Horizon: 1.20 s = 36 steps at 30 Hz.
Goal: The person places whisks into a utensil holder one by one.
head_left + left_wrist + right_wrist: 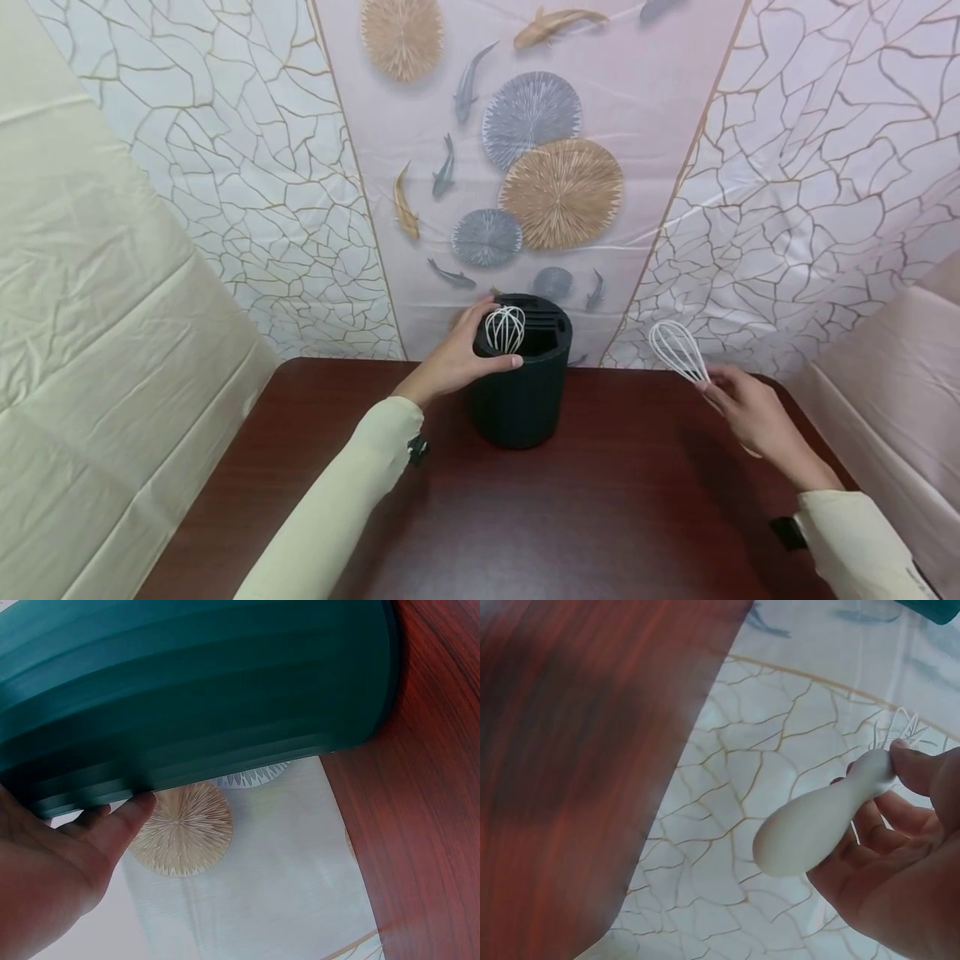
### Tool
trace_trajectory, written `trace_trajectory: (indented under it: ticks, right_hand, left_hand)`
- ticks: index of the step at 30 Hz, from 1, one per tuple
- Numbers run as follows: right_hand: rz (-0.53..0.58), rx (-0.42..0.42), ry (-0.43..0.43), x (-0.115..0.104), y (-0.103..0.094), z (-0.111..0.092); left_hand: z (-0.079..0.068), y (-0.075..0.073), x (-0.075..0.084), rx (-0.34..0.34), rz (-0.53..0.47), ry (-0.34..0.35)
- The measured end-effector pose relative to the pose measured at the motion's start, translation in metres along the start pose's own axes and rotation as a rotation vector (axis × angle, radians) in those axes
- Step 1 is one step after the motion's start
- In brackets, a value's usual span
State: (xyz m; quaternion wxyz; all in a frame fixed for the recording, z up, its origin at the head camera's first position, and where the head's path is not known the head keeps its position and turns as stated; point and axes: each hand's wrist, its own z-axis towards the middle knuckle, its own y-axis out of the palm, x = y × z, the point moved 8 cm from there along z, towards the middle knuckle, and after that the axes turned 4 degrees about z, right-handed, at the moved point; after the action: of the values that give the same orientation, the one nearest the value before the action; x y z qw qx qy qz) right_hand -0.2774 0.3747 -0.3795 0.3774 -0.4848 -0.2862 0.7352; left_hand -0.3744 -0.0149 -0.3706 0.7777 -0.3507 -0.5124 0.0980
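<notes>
A dark green utensil holder [525,404] stands upright near the table's back edge, its top divided by black slots. My left hand [461,354] grips it at the rim, thumb across the near side and fingers round the left and far side. In the left wrist view those fingers [124,825] lie against the ribbed wall of the holder. A white wire whisk head [505,329] pokes up out of the holder's left part; its handle is hidden inside. Off to the right, my right hand [750,417] pinches a second white whisk [810,825] near the top of its bulbous handle, wires pointing up and away.
The dark red-brown wooden table [540,533] has a rounded back right corner. Behind it hangs a cloth backdrop [667,167] with fish, round and crackle patterns. Pale cloth walls [112,400] close in both sides.
</notes>
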Motion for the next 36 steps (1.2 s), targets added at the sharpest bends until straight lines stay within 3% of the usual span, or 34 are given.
trace_trajectory:
  ticks: [6,12,26,36]
  right_hand:
    - [0.02,-0.128,0.023,-0.013,0.01,0.008]
    - [0.02,-0.19,0.006,-0.029,0.017,0.012]
    - [0.138,-0.22,-0.065,-0.064,0.029,0.024]
    - [0.163,-0.183,-0.03,-0.083,0.022,0.034]
  left_hand:
    - [0.0,0.001,-0.001,-0.001,0.011,0.0]
    - [0.0,0.0,-0.001,-0.002,0.005,-0.001]
    - [0.001,0.0,-0.001,0.009,0.015,-0.003]
    - [0.0,0.0,0.0,0.003,-0.009,-0.012]
